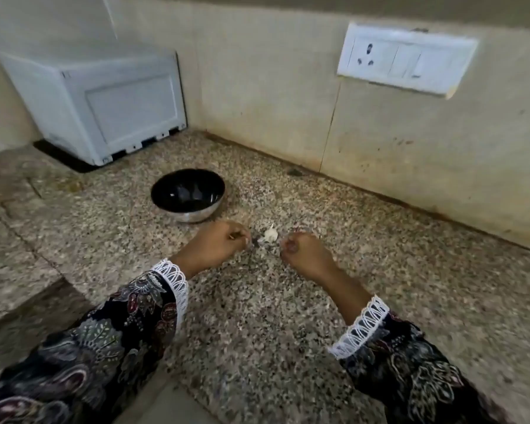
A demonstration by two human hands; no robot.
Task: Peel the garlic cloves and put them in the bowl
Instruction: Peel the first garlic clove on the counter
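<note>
On the counter [288, 316], the garlic [270, 234] lies between my left hand [214, 243] and my right hand [303, 255]. The bowl [188, 194] stands just behind my left hand. Further back left sits a box [98, 102]; a socket plate [406, 58] is on the wall behind, to the right.

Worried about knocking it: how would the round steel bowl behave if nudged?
The shiny round steel bowl looks thin-walled, so probably light. Its curved base would likely rock or slide on the polished speckled stone counter.
</note>
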